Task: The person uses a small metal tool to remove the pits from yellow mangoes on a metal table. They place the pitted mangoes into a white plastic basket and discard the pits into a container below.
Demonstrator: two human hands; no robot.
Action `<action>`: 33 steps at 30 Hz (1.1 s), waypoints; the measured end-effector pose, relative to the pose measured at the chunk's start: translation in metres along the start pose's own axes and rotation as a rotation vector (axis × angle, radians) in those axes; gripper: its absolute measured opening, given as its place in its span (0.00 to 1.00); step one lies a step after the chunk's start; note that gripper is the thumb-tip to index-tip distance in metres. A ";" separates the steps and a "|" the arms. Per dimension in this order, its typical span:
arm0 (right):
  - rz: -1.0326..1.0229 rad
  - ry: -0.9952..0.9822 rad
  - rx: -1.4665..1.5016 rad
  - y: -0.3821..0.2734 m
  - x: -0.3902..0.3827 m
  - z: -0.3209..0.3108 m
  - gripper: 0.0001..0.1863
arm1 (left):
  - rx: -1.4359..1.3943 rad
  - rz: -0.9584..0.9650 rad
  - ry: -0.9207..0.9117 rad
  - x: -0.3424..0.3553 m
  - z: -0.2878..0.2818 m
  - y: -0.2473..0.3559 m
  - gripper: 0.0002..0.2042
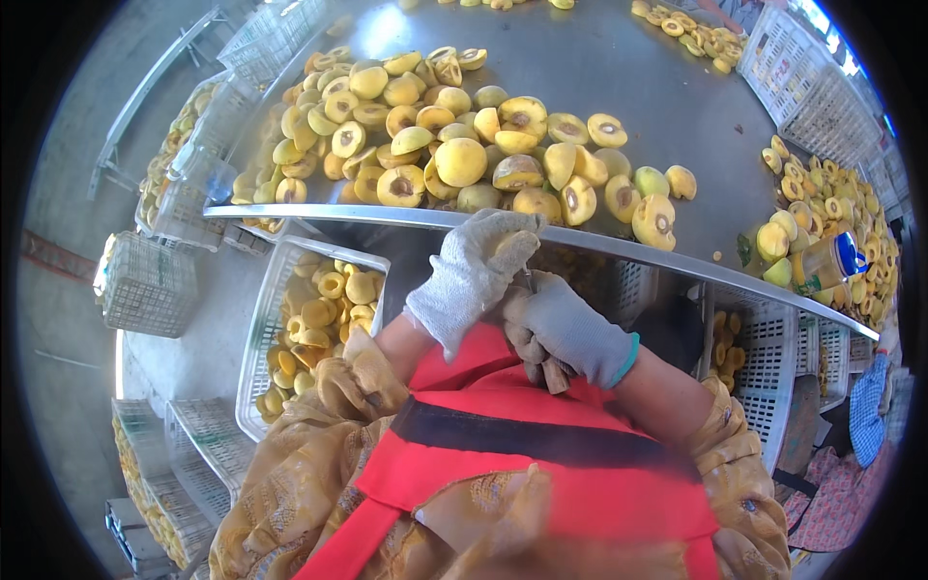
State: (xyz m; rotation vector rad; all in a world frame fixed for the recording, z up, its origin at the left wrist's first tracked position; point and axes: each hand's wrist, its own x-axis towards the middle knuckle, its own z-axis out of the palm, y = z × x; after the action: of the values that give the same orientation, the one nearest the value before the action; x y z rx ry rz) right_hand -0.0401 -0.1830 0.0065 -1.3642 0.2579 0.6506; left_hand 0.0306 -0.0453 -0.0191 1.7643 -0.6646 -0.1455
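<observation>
Both my hands are in grey-white knit gloves, close together in front of my red apron (464,360), at the steel table's edge. My left hand (476,274) has its fingers curled together near the table rim; whatever lies in them is hidden. My right hand (570,327), in a glove with a green cuff, is closed around a wooden-handled tool (556,376). The handle's end shows below the fist, and the tip is mostly hidden between my hands. Just beyond them, a heap of halved yellow peaches (461,161) lies on the table, some with brown pit hollows showing.
The steel table (677,126) has a raised metal rim. Below it at left stands a white crate (253,362) of peach halves; another white crate (768,362) is at right. More peaches and a plastic jar (822,263) with a blue lid lie on the table's right.
</observation>
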 end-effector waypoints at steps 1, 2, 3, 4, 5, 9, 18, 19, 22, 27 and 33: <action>0.012 -0.064 0.000 -0.002 -0.001 -0.003 0.12 | 0.088 0.112 0.025 -0.001 -0.001 -0.001 0.14; 0.024 -0.129 0.001 -0.003 -0.003 -0.008 0.12 | 0.219 0.373 0.060 -0.001 -0.004 -0.005 0.15; 0.040 -0.189 0.003 -0.003 -0.005 -0.011 0.12 | 0.227 0.426 0.025 0.000 -0.007 -0.006 0.15; 0.015 -0.122 0.001 0.003 0.000 -0.006 0.13 | 0.235 0.479 -0.009 0.002 -0.009 -0.007 0.15; 0.001 -0.033 -0.067 0.003 -0.002 -0.003 0.11 | 0.243 0.532 -0.044 0.004 -0.010 -0.007 0.15; 0.038 0.042 -0.183 0.001 -0.002 0.000 0.09 | -0.278 -0.523 -0.152 0.003 -0.006 0.008 0.14; -0.052 0.209 -0.370 -0.015 -0.017 0.023 0.07 | 0.242 0.105 0.099 -0.006 0.016 -0.006 0.15; -0.051 0.188 -0.348 -0.006 -0.010 0.018 0.06 | 0.133 0.026 0.057 -0.005 0.017 -0.014 0.14; 0.007 0.069 -0.147 0.004 -0.003 0.004 0.02 | -0.380 -0.187 -0.061 -0.002 0.012 -0.018 0.13; 0.103 -0.305 0.423 0.008 -0.007 -0.013 0.11 | -0.616 -0.257 -0.412 0.004 -0.019 -0.015 0.16; 0.119 -0.313 0.233 0.006 -0.014 -0.009 0.13 | -0.640 -0.338 -0.481 0.010 -0.023 -0.022 0.18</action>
State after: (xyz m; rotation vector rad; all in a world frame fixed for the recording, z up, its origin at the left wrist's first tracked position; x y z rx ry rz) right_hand -0.0523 -0.1954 0.0071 -1.0128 0.1573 0.8940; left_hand 0.0562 -0.0277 -0.0297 1.2011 -0.5632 -0.9328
